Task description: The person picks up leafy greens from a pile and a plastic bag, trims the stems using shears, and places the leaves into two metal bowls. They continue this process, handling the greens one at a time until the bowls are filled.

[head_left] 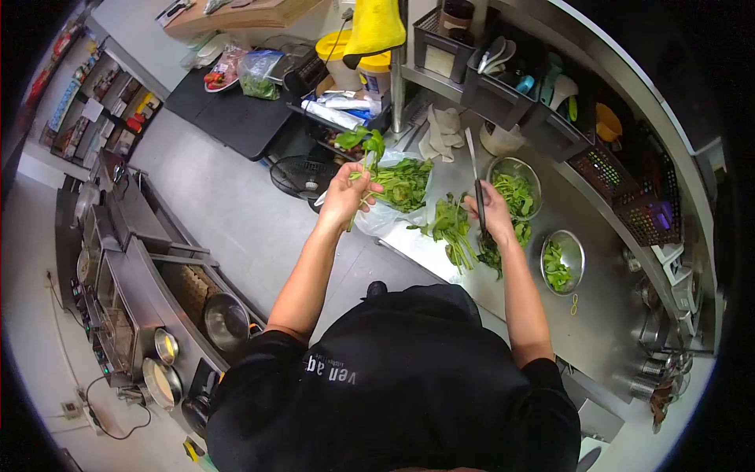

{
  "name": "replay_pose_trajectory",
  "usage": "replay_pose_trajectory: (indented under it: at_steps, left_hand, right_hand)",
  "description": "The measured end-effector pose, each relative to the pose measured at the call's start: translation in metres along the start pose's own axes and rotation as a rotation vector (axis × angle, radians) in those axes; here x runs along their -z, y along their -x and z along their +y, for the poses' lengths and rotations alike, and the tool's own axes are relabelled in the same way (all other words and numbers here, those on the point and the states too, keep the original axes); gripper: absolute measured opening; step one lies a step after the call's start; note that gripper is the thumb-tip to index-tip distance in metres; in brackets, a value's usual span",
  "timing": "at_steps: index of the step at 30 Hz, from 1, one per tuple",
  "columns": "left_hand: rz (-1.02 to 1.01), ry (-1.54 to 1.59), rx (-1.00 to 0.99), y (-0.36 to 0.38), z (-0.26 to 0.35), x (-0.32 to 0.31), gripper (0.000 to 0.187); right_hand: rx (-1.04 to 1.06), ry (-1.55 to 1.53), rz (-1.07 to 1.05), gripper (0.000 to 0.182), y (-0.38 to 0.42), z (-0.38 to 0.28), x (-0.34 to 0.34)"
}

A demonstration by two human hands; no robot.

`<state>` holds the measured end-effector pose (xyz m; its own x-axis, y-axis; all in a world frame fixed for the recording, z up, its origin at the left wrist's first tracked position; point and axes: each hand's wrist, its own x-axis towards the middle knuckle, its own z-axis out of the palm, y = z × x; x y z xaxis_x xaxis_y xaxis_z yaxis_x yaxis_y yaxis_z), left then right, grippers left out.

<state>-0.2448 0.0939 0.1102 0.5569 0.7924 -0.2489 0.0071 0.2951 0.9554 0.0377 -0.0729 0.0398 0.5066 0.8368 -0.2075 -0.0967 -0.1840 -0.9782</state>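
My left hand (351,193) is closed round the stems of a leafy green sprig (372,145), above a plastic bag (376,221) holding more greens (403,186). In my right hand (491,211) is the dark handle of a long-bladed utensil (471,152), its metal end pointing away from me. Between my hands a bunch of stemmed greens (451,230) lies on the steel counter (503,293). Leaves fill part of a metal bowl (537,177) just beyond my right hand. A smaller metal bowl (580,263) with leaves stands to the right.
Dark bins of utensils (497,90) line the shelf behind the counter. A crumpled cloth (442,134) lies near the shelf post (398,86). A black fan (301,175) and black table (228,114) are at the left. A yellow cloth (377,30) hangs above.
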Motion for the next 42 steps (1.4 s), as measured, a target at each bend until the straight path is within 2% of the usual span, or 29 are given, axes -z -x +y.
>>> replay_pose_trajectory:
  at_steps: [2, 3, 5, 6, 9, 10, 13, 15, 21, 24, 27, 33, 39, 42]
  left_hand:
    - [-0.037, -0.053, 0.004, 0.000, 0.001, -0.016, 0.015]
    - [-0.059, -0.104, 0.007, -0.001, 0.001, -0.024, 0.015]
    - [-0.093, -0.140, 0.005, -0.004, -0.002, -0.040, 0.015]
    - [-0.129, -0.157, -0.003, -0.005, -0.004, -0.049, 0.015]
    - [-0.218, -0.193, -0.025, -0.012, -0.012, -0.080, 0.015]
    - [-0.233, -0.235, -0.049, -0.014, -0.016, -0.090, 0.015]
    - [-0.284, -0.318, -0.069, -0.013, -0.019, -0.123, 0.015]
    - [-0.291, -0.426, -0.153, -0.013, -0.024, -0.143, 0.014]
    - [-0.366, -0.520, -0.195, -0.013, -0.041, -0.191, 0.012]
    - [-0.476, -0.352, -0.001, -0.011, -0.045, -0.212, 0.015]
    - [-0.529, -0.304, 0.088, -0.010, -0.049, -0.231, 0.016]
    - [-0.558, -0.336, 0.182, -0.005, -0.051, -0.253, 0.015]
    - [-0.544, -0.344, 0.102, -0.003, -0.060, -0.248, 0.016]
    - [-0.539, -0.460, 0.030, 0.004, -0.056, -0.246, 0.014]
  right_hand:
    - [0.067, 0.223, 0.043, 0.064, 0.009, 0.029, 0.026]
    - [0.071, 0.221, 0.058, 0.064, 0.020, 0.029, 0.033]
    - [-0.159, 0.087, 0.015, 0.066, 0.050, 0.023, 0.045]
    - [-0.186, 0.106, 0.025, 0.066, 0.062, 0.025, 0.051]
    - [-0.168, 0.195, 0.015, 0.067, 0.100, 0.013, 0.060]
    - [-0.152, 0.247, -0.046, 0.070, 0.105, 0.020, 0.070]
    - [-0.098, 0.205, -0.052, 0.070, 0.133, 0.007, 0.079]
    - [-0.096, 0.139, -0.033, 0.070, 0.152, -0.007, 0.082]
    - [-0.081, 0.076, -0.116, 0.066, 0.192, -0.015, 0.098]
    - [-0.052, 0.090, -0.100, 0.064, 0.207, -0.012, 0.101]
    - [0.044, 0.149, -0.074, 0.066, 0.216, -0.004, 0.103]
    - [0.016, 0.235, -0.072, 0.066, 0.225, -0.011, 0.114]
    - [0.032, 0.181, -0.068, 0.063, 0.231, -0.004, 0.124]
    - [0.027, 0.130, -0.040, 0.063, 0.231, -0.008, 0.132]
